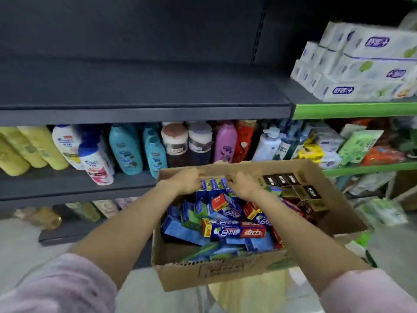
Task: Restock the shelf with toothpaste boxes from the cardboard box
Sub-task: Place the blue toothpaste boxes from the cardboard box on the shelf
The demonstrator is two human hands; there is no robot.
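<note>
Item: row of blue toothpaste boxes, far end of cardboard box.
Left hand and right hand grip its opposite ends; row runs left-right between them, empty shelf above.

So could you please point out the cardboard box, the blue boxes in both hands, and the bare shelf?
cardboard box (pixel 225 273): head view, near front wall.
blue boxes (pixel 213 184): head view, top ends of the held row.
bare shelf (pixel 144 86): head view, dark top surface.
</note>
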